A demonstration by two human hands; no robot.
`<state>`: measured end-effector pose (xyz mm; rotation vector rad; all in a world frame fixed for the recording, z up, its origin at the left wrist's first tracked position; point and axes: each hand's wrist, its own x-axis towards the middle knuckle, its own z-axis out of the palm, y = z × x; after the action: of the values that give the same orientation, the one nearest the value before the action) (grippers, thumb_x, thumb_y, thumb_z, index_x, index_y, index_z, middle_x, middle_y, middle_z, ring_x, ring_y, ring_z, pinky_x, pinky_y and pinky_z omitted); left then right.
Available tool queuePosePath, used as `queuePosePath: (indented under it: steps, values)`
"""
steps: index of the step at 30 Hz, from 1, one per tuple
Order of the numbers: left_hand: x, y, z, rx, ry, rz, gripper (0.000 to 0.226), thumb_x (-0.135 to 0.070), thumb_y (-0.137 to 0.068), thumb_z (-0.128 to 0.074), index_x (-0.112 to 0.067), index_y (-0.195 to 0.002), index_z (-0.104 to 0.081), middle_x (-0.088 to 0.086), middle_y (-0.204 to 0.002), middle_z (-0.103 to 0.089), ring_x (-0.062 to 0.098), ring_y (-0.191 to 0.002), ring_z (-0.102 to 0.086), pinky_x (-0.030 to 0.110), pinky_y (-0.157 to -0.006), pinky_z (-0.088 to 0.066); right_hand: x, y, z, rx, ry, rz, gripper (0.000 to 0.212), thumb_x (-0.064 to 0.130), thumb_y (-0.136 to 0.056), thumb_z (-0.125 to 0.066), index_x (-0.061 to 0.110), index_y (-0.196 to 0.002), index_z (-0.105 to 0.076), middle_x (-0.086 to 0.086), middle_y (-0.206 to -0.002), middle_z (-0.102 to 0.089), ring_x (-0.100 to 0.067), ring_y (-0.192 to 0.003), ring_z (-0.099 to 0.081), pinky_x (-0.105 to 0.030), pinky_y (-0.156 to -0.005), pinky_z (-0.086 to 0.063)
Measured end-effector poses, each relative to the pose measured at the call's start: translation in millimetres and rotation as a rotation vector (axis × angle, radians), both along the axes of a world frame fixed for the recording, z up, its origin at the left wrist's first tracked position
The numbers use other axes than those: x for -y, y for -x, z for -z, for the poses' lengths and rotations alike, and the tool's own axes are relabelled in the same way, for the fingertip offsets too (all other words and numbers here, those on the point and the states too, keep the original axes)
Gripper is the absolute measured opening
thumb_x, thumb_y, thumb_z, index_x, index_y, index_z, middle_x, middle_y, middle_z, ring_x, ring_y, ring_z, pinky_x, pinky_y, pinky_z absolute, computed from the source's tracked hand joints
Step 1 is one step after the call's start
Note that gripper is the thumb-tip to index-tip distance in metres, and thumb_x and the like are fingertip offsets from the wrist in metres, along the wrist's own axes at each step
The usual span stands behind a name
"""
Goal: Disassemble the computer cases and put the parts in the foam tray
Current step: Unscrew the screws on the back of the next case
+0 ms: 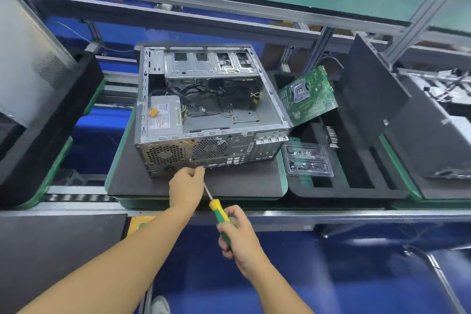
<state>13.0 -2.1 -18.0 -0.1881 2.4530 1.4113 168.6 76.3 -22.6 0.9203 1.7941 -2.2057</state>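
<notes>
An open grey computer case [204,99] lies on a dark foam pad [244,181], its rear panel with two fan grilles facing me. A power supply [164,116] and loose cables remain inside. My right hand [238,233] grips the green-and-yellow handle of a screwdriver [216,209], whose shaft points up at the lower edge of the rear panel. My left hand [187,186] pinches the shaft near its tip against the panel. A green motherboard [307,95] leans tilted in the black foam tray [356,186] to the right of the case.
A clear plastic box [307,159] with small screws sits in the foam tray beside the case. Another case [433,120] stands on the far right, and a pale panel [23,64] on black foam at the left. A roller conveyor rail [76,197] runs along the front.
</notes>
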Motion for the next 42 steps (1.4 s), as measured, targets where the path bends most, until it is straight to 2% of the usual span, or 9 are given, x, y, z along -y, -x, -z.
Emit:
queuePosePath:
  steps: [5, 11, 16, 21, 25, 29, 35, 39, 42]
  values:
    - [-63, -29, -26, 0.003, -0.187, 0.136, 0.035, -0.022, -0.093, -0.042, -0.013, -0.059, -0.045, 0.005, -0.057, -0.047, 0.027, -0.061, -0.042, 0.036, -0.058, -0.032, -68, -31, -18, -0.095, 0.053, 0.012, 0.028, 0.02, -0.07, -0.06, 0.019, -0.097, -0.054, -0.005, -0.079, -0.057, -0.021, -0.055, -0.051, -0.025, -0.046, -0.035]
    - [-138, -56, -31, 0.225, -0.335, 0.188, 0.029, -0.019, -0.094, -0.041, -0.008, -0.072, -0.057, -0.004, -0.04, -0.048, 0.019, -0.04, -0.048, 0.035, -0.053, -0.048, -149, -88, -32, -0.107, 0.078, 0.181, 0.031, 0.017, -0.069, -0.048, 0.006, -0.098, -0.047, -0.012, -0.066, -0.049, -0.024, -0.055, -0.047, -0.027, -0.047, -0.033]
    - [-205, -63, -28, -0.085, -0.001, 0.852, 0.025, -0.029, -0.099, -0.057, -0.018, -0.08, -0.068, -0.006, -0.073, -0.069, 0.01, -0.068, -0.065, 0.024, -0.065, -0.049, -190, -129, -29, -0.182, 0.11, 0.474, 0.028, 0.019, -0.072, -0.05, 0.008, -0.097, -0.047, -0.011, -0.069, -0.049, -0.021, -0.057, -0.044, -0.028, -0.047, -0.034]
    - [-264, -39, -27, -0.316, 0.118, 0.928, 0.012, -0.013, -0.094, -0.064, -0.014, -0.099, -0.074, 0.001, -0.097, -0.073, 0.019, -0.093, -0.066, 0.031, -0.084, -0.051, -212, -129, -32, -0.311, 0.166, 0.688, 0.024, 0.018, -0.072, -0.055, 0.01, -0.093, -0.05, -0.011, -0.069, -0.047, -0.02, -0.056, -0.043, -0.029, -0.047, -0.034]
    - [-286, -28, -18, -0.309, 0.241, 0.986, 0.036, 0.002, -0.093, -0.057, -0.015, -0.122, -0.07, 0.006, -0.122, -0.069, 0.024, -0.109, -0.065, 0.038, -0.096, -0.052, -219, -124, -31, -0.339, 0.15, 0.736, 0.015, 0.018, -0.073, -0.054, 0.013, -0.088, -0.053, -0.011, -0.069, -0.048, -0.02, -0.056, -0.043, -0.029, -0.047, -0.033]
    - [-271, -26, -11, -0.306, 0.184, 0.918, 0.047, 0.006, -0.094, -0.044, -0.02, -0.127, -0.067, 0.002, -0.125, -0.068, 0.02, -0.11, -0.065, 0.026, -0.092, -0.049, -220, -117, -33, -0.33, 0.143, 0.743, 0.018, 0.017, -0.074, -0.053, 0.013, -0.09, -0.048, -0.01, -0.07, -0.05, -0.019, -0.056, -0.044, -0.029, -0.048, -0.033]
    - [-209, -40, -49, -0.289, -0.115, 1.023, 0.024, -0.02, -0.1, -0.054, -0.03, -0.119, -0.064, -0.01, -0.074, -0.073, 0.005, -0.055, -0.067, 0.016, -0.062, -0.053, -192, -79, -50, -0.399, 0.284, 0.654, 0.019, 0.016, -0.077, -0.049, 0.012, -0.095, -0.05, -0.008, -0.069, -0.049, -0.019, -0.052, -0.043, -0.025, -0.045, -0.03]
    - [-147, -31, -77, -0.609, -0.011, 1.161, 0.026, -0.014, -0.095, -0.056, -0.022, -0.116, -0.068, -0.017, -0.094, -0.065, -0.009, -0.079, -0.058, 0.012, -0.073, -0.042, -151, -35, -71, -0.44, 0.434, 0.458, 0.019, 0.025, -0.079, -0.054, 0.012, -0.093, -0.054, -0.006, -0.062, -0.044, -0.014, -0.042, -0.035, -0.019, -0.038, -0.024]
    - [-87, -10, -95, -0.817, 0.104, 1.153, 0.031, -0.003, -0.085, -0.06, -0.011, -0.114, -0.068, 0.002, -0.109, -0.064, 0.018, -0.101, -0.06, 0.032, -0.084, -0.051, -109, -3, -81, -0.417, 0.469, 0.329, 0.029, 0.04, -0.096, -0.049, 0.014, -0.088, -0.06, -0.004, -0.06, -0.042, -0.012, -0.041, -0.033, -0.02, -0.035, -0.024]
